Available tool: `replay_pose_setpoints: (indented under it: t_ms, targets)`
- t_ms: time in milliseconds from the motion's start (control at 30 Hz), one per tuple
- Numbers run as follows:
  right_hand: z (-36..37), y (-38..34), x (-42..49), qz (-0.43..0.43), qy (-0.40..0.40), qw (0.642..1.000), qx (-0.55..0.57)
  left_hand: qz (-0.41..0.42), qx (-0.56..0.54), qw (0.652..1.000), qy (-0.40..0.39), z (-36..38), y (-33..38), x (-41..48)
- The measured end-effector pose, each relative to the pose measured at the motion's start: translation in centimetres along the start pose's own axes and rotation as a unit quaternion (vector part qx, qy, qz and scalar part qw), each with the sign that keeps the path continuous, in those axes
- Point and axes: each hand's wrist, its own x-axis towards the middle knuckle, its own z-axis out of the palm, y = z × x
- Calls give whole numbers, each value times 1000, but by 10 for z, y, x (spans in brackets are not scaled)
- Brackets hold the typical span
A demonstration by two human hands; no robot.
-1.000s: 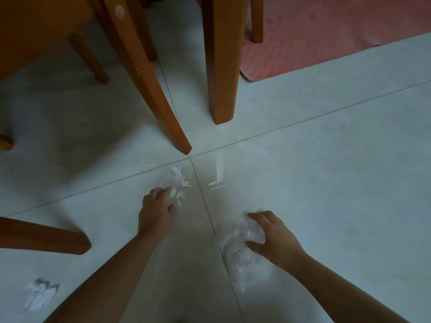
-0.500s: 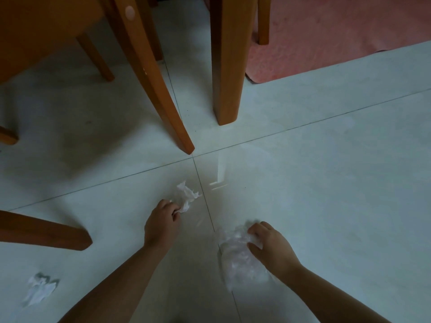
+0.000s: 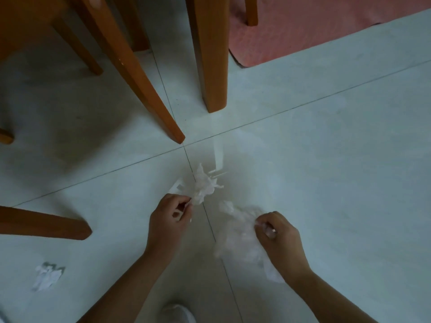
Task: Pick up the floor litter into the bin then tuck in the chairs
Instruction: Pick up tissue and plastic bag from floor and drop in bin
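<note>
Head view, looking down at a pale tiled floor (image 3: 338, 159) in dim light. Landmark: a slanted leg (image 3: 140, 78) of a wooden chair. It runs from top left down to a tip near centre, where four tiles meet.

Just below that tip, the L hand (image 3: 170, 217) pinches a crumpled white tissue (image 3: 204, 187) btw thumb and curled fingers. The tissue fans out from the fingertips toward the tip. Can't tell if it's clear of the floor.

Below and right of the tip, the R hand (image 3: 277, 234) has its fingers curled tight on a thin see-through bag (image 3: 240, 238). The bag bunches out beside the hand, on the side nearer the L hand, and trails under the wrist. The hands are near each other, not touching, w/ a grout line btw them.

Far below and left of the tip, a white wad (image 3: 47, 277) lies loose on the floor, well apart from both hands.

Just right of the slanted leg stands a thick straight leg (image 3: 210, 54), upright. Below-left of the tip, a low leg (image 3: 46, 223) pokes in from the frame edge. Up and right of the tip, past the straight leg, lies a pink rug (image 3: 314, 26). Straight below the tip, at the bottom edge, is a blurred white shape (image 3: 179, 313); can't tell what it is.
</note>
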Motion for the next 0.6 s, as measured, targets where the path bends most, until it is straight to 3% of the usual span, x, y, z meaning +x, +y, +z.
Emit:
replay_pose_setpoints:
  t_ms: [267,500,600]
  targets:
    - [-70,-84,-32,93,183,969,138,-12,-3,1000,20,-60,98,-5]
    - [-147,-212,-47,71,226,953,187,72,-55,994,64,-152,225,7]
    - [-181,-266,-61,30,236,958,157,104,-43,988,101,-193,275,8]
